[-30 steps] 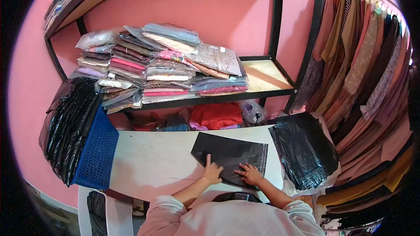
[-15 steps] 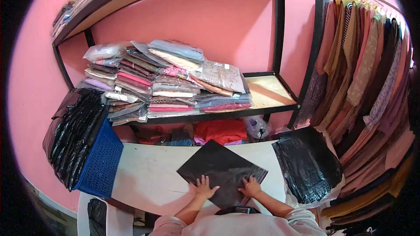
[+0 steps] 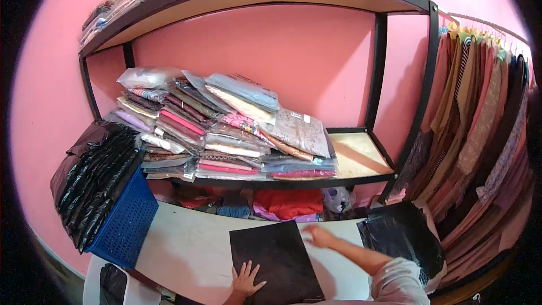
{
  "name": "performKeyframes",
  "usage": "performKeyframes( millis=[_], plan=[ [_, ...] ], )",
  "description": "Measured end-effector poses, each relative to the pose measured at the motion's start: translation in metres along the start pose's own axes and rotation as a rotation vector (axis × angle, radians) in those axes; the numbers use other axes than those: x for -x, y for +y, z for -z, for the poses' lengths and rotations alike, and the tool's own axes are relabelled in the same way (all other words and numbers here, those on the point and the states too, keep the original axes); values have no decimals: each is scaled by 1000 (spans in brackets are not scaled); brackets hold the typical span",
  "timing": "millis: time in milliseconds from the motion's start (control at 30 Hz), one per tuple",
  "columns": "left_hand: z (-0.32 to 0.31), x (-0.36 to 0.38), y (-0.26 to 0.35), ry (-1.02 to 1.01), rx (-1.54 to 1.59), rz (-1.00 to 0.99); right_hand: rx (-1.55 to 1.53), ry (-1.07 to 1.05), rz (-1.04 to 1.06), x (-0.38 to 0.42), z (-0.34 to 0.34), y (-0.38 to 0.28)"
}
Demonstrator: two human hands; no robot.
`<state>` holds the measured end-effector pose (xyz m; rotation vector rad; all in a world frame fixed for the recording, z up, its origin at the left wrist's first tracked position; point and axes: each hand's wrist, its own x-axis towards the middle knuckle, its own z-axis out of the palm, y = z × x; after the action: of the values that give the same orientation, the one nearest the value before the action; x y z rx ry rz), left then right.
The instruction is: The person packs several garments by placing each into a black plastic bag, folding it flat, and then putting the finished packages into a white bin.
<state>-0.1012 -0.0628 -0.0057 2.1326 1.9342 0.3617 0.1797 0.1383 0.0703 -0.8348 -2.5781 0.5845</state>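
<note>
A flat black plastic bag (image 3: 275, 260) lies on the white table in front of me, its near end running to the bottom of the view. My left hand (image 3: 246, 280) rests on the bag's left side, palm down with fingers spread. Just beyond the bag's upper right edge is my right hand (image 3: 319, 236), with the arm reaching across from the right. Its fingers look bent and slightly blurred, and whether they hold anything cannot be made out.
A blue basket (image 3: 121, 226) packed with black plastic parcels (image 3: 96, 181) stands left. More black plastic bags (image 3: 401, 237) lie right. Behind, a shelf (image 3: 361, 155) bears stacked, wrapped clothes (image 3: 226, 135). Garments (image 3: 474, 113) hang at the far right.
The bag has turned from a diamond position to nearly straight. My right hand has left the bag's surface and moved up to its far right edge. The view has tilted upward.
</note>
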Motion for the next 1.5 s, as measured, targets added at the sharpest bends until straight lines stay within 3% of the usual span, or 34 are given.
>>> performKeyframes(
  millis=[33,100,133,200,300,367,467,633,967,1200,1400,1500],
  plan=[
    [0,-1,-3,-8,-10,4,226,233,85,-26,24,8],
    [30,3,21,-114,-86,53,296,527,107,-81,87,2],
    [29,2,21,-108,-83,55,297,603,31,-106,106,8],
    [20,2,13,-110,-53,56,430,715,79,-152,149,17],
    [14,-1,9,-122,-76,61,485,749,18,-198,177,25],
    [18,0,9,-76,-47,34,510,529,-184,-211,188,19],
    [4,0,0,-38,45,26,481,405,-267,-224,185,33],
    [16,0,6,-45,68,14,561,551,-106,-205,195,33],
    [-5,-3,-8,31,-53,1,613,536,-44,-29,178,-33],
    [-3,-2,-4,73,-103,2,613,610,0,108,80,-60],
    [-14,-3,-10,19,-137,8,405,124,-121,242,-69,-67],
    [-9,-3,-10,-46,-134,25,401,126,-180,257,-82,-87]
  ],
)
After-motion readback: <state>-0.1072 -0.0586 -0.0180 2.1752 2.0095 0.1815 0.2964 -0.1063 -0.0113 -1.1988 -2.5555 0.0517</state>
